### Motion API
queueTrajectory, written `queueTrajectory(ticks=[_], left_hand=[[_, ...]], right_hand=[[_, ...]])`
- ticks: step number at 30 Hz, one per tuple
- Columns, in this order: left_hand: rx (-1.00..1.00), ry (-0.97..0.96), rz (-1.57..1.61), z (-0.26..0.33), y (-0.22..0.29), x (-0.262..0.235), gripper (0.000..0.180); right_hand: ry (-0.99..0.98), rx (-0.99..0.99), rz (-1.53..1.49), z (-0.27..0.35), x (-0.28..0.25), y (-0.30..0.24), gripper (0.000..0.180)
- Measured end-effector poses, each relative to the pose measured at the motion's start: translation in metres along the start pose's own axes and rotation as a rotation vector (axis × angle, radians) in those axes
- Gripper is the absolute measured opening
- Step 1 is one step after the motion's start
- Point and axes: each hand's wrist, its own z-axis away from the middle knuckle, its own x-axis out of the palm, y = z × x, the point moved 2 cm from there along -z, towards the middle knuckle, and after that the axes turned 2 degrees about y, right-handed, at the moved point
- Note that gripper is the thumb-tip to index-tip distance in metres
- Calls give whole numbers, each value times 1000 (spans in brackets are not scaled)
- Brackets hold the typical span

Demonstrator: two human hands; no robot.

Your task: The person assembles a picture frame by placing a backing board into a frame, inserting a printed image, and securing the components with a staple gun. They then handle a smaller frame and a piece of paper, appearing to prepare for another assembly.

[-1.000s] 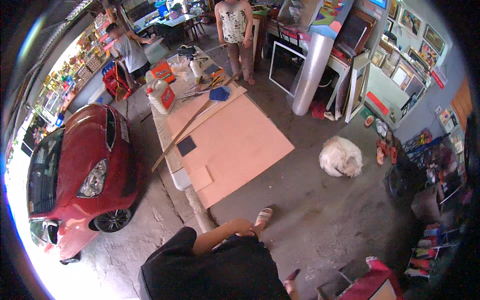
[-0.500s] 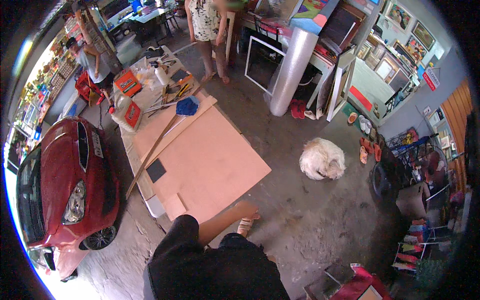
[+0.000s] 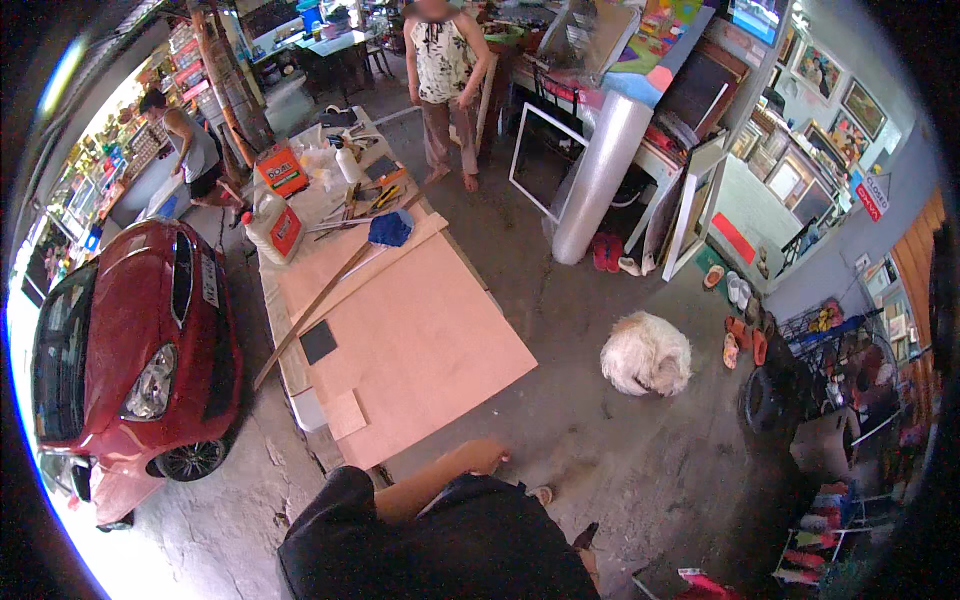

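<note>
My left hand (image 3: pixel 488 457) reaches across in front of my dark shirt, past the near corner of a large tan board (image 3: pixel 430 350) and apart from it. Its fingers are blurred and curled under, so their grip is unclear. Beside my shirt at the lower right, a strip of skin, probably my right arm or hand (image 3: pixel 591 565), shows with a small dark thing (image 3: pixel 586 536) at its end; its fingers cannot be made out. On the board lie a small wood piece (image 3: pixel 347 414), a dark square sheet (image 3: pixel 319 342), a long wooden strip (image 3: pixel 310 315) and a blue cloth (image 3: pixel 390 229).
A white jug (image 3: pixel 272 228), an orange can (image 3: pixel 283 171) and several tools crowd the table's far end. A red car (image 3: pixel 140 330) stands left. Right, a curled white dog (image 3: pixel 645 354) lies on the floor, near a bubble-wrap roll (image 3: pixel 600 180). Two people are farther back.
My view has shifted, and the table now sits slightly differently in it. My left hand has moved lower in the picture. The person at the far left has stepped and turned.
</note>
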Motion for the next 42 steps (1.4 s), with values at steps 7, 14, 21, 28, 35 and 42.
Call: queueTrajectory(ticks=[7, 14, 21, 28, 35, 42], left_hand=[[-19, 52, 145, 23, 30, -7, 32], [-65, 31, 119, 15, 35, -28, 39], [11, -172, 3, -20, 51, -40, 36], [203, -509, -247, -82, 9, -23, 41], [465, -532, -593, -152, 96, -29, 40], [513, -470, -375, -156, 201, 16, 33]], right_hand=[[-34, -9, 46, -22, -4, -13, 30], [-47, -2, 20, -26, 7, 8, 33], [178, 22, 394, -32, -4, 63, 37], [338, 246, -194, 44, 66, 97, 41], [276, 383, -269, 88, 201, 220, 32], [157, 486, -520, 139, 233, 255, 31]])
